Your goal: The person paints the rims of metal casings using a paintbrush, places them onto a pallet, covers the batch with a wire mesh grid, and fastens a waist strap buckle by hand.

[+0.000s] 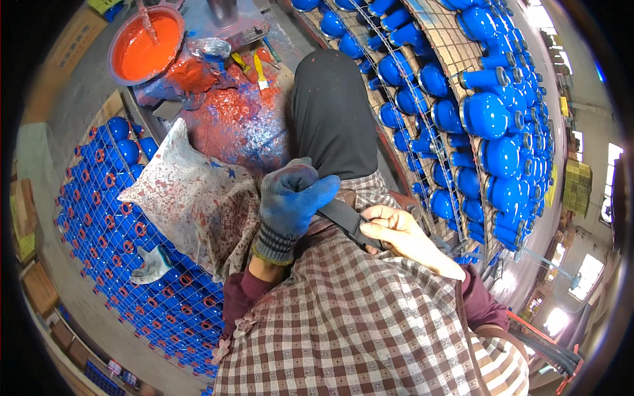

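A black strap (339, 214) with a dark buckle (357, 228) runs across my lap, over a brown-and-white checked apron (343, 317). My left hand (290, 198), in a blue-coated work glove with a grey cuff, is closed around the strap's upper left end. At the other end, the bare thumb and fingers of my right hand (396, 232) pinch the strap beside the buckle. Part of the buckle is hidden under those fingers. A white-and-grey glove (152, 265) lies off to the left, on a wire rack of blue parts (125, 218) with orange-red rings.
Ahead on the left, a tub (113, 63) holds orange-red paint and a stirring stick. Brushes with yellow handles (261, 70) lie on a paint-smeared surface nearby. A paint-spotted cloth (198, 191) drapes beside my left arm. Shiny blue rounded castings (485, 115) fill tiered racks on the right.
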A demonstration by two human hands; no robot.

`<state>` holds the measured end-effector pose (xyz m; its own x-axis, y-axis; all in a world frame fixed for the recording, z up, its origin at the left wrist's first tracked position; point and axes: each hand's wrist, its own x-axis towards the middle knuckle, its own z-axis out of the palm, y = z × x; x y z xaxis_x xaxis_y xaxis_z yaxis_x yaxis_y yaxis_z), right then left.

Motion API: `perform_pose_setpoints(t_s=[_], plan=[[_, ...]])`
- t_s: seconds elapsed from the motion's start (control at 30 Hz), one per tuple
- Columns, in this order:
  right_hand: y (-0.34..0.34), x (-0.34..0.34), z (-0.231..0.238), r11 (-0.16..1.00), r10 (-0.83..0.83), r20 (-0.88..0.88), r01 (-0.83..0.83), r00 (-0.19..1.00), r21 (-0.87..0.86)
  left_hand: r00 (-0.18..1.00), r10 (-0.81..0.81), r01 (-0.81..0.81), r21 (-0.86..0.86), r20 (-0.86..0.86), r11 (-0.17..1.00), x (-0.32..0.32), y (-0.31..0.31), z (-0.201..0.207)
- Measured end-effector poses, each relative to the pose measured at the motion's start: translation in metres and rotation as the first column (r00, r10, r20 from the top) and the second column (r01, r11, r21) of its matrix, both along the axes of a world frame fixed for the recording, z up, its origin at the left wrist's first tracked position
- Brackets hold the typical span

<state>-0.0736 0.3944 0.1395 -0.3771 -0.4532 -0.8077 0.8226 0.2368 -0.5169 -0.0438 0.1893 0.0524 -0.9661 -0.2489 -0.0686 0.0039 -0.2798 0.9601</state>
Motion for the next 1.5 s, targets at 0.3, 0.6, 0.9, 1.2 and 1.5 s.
perform_pose_setpoints(t_s=[0.3,0.6,0.9,1.2,1.5], plan=[[0.019,0.013,0.001,0.990,-0.102,-0.449,0.134,0.888,0.040,0.760,-0.394,0.198,-0.394,-0.517,0.898,-0.015,-0.019,0.049],[0.022,0.026,0.006,0.961,0.277,-0.928,-0.053,0.250,0.273,0.867,-0.380,0.275,-0.327,-0.322,0.904,-0.004,-0.027,0.056],[0.018,0.029,0.004,0.975,0.220,-0.922,-0.090,0.319,0.201,0.584,-0.764,0.803,0.054,-0.275,0.594,-0.026,0.003,0.013],[0.019,0.032,0.001,0.990,-0.065,-0.668,0.134,0.742,0.052,0.979,-0.061,0.035,0.134,0.195,0.990,-0.028,-0.023,0.000],[0.014,0.030,0.004,0.981,-0.097,-0.557,0.173,0.825,0.086,0.808,0.582,-0.585,0.010,0.092,0.811,-0.016,-0.088,-0.042]])
